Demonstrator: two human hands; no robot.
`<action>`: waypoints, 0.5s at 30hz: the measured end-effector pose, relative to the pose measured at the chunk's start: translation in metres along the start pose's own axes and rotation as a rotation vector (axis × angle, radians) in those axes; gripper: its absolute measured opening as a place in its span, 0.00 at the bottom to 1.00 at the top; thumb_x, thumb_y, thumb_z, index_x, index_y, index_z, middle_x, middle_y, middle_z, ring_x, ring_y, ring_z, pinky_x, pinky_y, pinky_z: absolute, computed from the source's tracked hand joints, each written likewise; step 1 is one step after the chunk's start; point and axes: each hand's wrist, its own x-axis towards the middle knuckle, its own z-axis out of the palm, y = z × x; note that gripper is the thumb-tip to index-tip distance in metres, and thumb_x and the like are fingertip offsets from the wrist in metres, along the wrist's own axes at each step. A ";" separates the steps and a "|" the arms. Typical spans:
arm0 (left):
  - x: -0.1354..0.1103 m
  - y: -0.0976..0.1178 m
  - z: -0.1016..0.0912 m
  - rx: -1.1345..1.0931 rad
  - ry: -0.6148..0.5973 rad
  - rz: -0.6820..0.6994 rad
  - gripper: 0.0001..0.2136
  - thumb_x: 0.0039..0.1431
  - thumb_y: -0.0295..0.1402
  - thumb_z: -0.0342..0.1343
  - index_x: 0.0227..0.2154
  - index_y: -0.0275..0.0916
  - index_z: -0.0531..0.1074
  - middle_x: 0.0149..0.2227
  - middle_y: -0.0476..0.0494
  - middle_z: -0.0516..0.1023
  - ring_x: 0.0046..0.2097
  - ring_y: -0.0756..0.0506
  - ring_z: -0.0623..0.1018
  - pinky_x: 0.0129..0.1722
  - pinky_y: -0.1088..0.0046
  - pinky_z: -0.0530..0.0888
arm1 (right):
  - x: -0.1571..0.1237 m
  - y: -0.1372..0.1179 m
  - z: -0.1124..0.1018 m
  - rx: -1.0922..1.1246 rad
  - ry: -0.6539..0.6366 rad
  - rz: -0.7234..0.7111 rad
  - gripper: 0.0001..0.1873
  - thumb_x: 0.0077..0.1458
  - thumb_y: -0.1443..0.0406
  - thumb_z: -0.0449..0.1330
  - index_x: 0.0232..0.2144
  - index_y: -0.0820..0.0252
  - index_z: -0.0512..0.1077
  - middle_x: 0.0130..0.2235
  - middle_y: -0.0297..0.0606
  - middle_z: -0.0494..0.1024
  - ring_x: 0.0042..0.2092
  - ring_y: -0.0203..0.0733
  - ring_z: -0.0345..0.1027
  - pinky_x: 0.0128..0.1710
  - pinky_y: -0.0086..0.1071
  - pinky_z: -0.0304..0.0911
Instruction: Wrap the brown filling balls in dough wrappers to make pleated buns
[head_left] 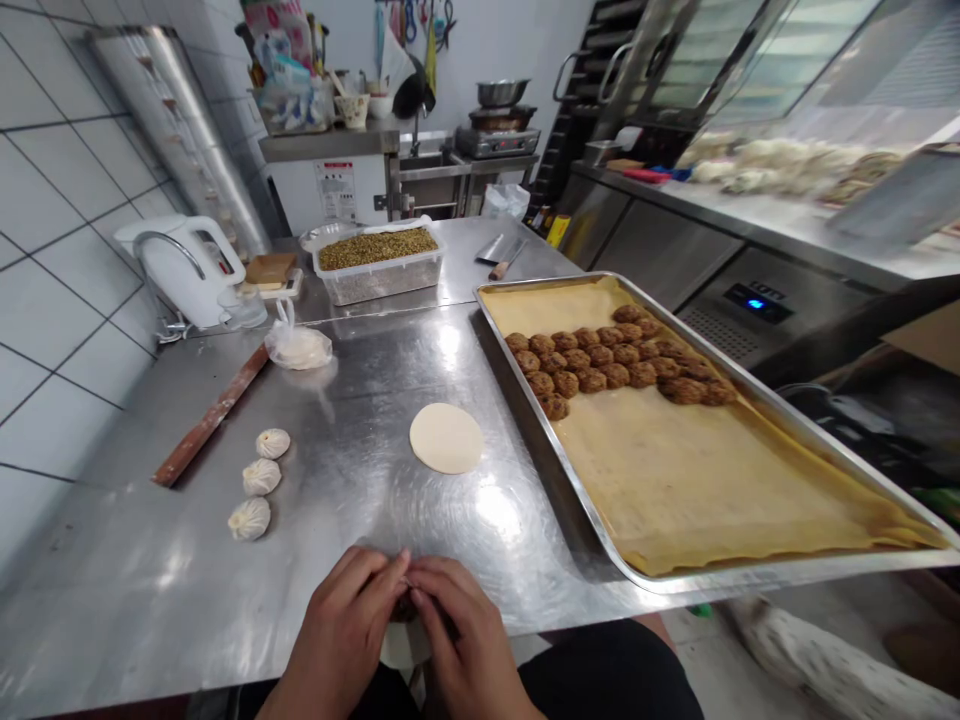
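Filled piece (403,606), mostly hidden, sits at the 6 o'clock edge of desk (360,505), pinched by fingers (439,569) of left hand (346,612) and right hand (469,622); round wrapper (447,438) lies toward 12–1 o'clock, near both

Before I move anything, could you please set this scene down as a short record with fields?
Left hand: fingertips meeting the other hand's at the table's near edge; left hand
Right hand: beside it, mirrored; right hand
Between them: a small dark item, mostly hidden
Ahead: one flat dough round on the metal table
Left side: three pleated buns in a row, near a wooden rod
Right side: lined tray with brown balls grouped toward its far end
Far side: clear tub of crumbly filling
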 end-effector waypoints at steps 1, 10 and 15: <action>0.000 0.000 0.000 -0.003 0.006 0.001 0.15 0.72 0.24 0.50 0.56 0.42 0.73 0.39 0.46 0.77 0.41 0.47 0.77 0.41 0.70 0.77 | -0.002 0.003 0.000 -0.019 0.004 -0.026 0.14 0.70 0.66 0.55 0.51 0.52 0.79 0.51 0.44 0.81 0.52 0.47 0.77 0.53 0.39 0.73; 0.001 0.004 0.004 0.051 0.006 0.047 0.16 0.72 0.24 0.50 0.58 0.39 0.71 0.41 0.43 0.78 0.42 0.45 0.77 0.42 0.67 0.78 | 0.003 0.001 -0.003 0.031 0.052 0.091 0.11 0.70 0.64 0.57 0.43 0.50 0.82 0.45 0.39 0.83 0.46 0.44 0.78 0.47 0.36 0.75; 0.001 0.007 0.004 0.059 0.027 0.044 0.12 0.70 0.21 0.51 0.48 0.39 0.75 0.37 0.44 0.76 0.39 0.45 0.75 0.40 0.66 0.76 | -0.007 0.010 -0.007 -0.060 0.048 -0.005 0.13 0.69 0.65 0.58 0.50 0.51 0.80 0.51 0.43 0.82 0.52 0.46 0.78 0.53 0.39 0.74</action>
